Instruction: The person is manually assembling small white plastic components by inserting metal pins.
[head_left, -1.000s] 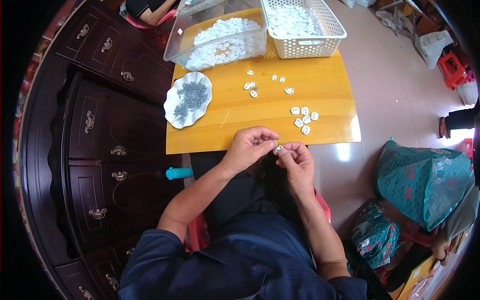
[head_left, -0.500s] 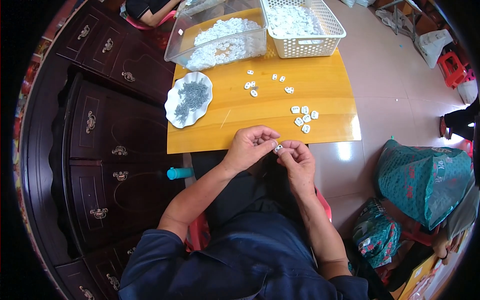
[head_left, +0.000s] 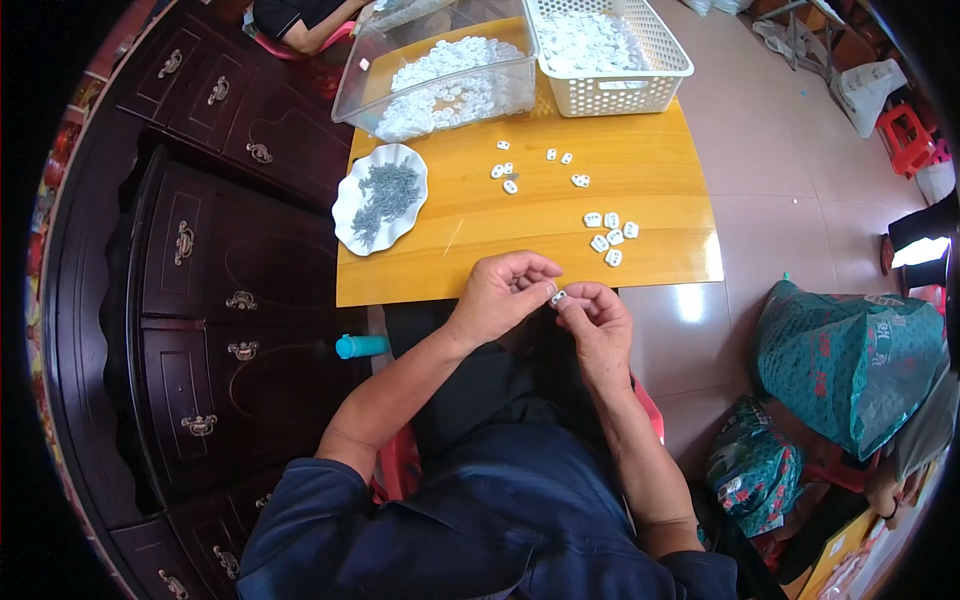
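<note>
Just past the table's front edge, my left hand (head_left: 503, 298) and my right hand (head_left: 599, 328) meet, fingertips pinched together. Between them is a small white plastic piece with dark holes (head_left: 558, 297); fingers cover part of it. Whether the left fingertips also hold a smaller part is hidden. On the wooden table (head_left: 500, 235), a cluster of several white pieces (head_left: 613, 238) lies to the right. Farther back are several smaller white pieces (head_left: 510, 187), scattered apart. A white scalloped plate (head_left: 345, 215) on the left holds a heap of thin grey metal bits, like small screws (head_left: 388, 200).
At the back stand a clear plastic bin (head_left: 440, 113) and a white perforated basket (head_left: 615, 98), both with white pieces. Dark drawers (head_left: 240, 260) line the left, near a teal bottle (head_left: 360, 346). Large green bags (head_left: 840, 360) sit at right. Other people show at the edges.
My hands stay pinched on the white piece, which has turned slightly. The view has shifted a little. At the far right, a person's dark-clothed leg has moved slightly.
</note>
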